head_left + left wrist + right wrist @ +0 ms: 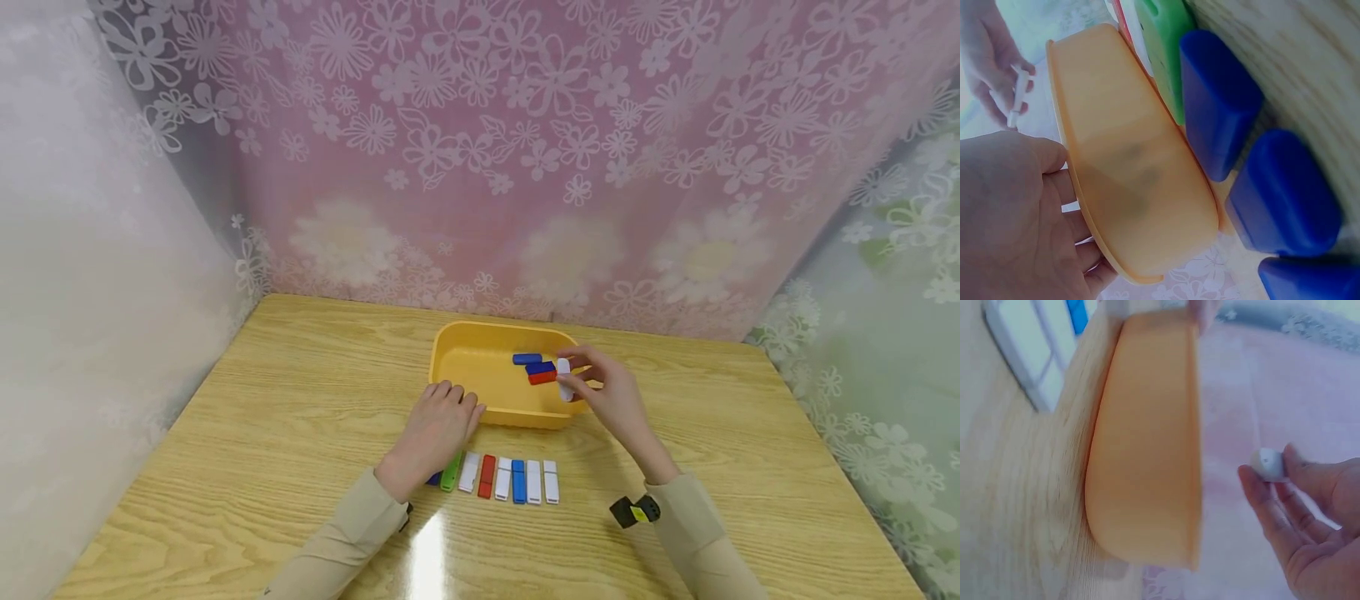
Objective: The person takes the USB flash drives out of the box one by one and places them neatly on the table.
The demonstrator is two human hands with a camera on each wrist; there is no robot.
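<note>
My right hand pinches a white USB flash drive between thumb and fingertips, held above the right end of a yellow plastic bin. My left hand grips the bin's near left rim, fingers hooked over the edge; the left wrist view shows the thumb on the rim too. Inside the bin lie two blue flash drives and a red flash drive. In front of the bin stretches a row of flash drives: white, blue, red and green. My left arm partly hides the row's left end.
Several dark blue flash drives continue the row beside my left wrist. The wooden table carries everything. A pink flowered curtain hangs behind the table, with pale curtains at both sides.
</note>
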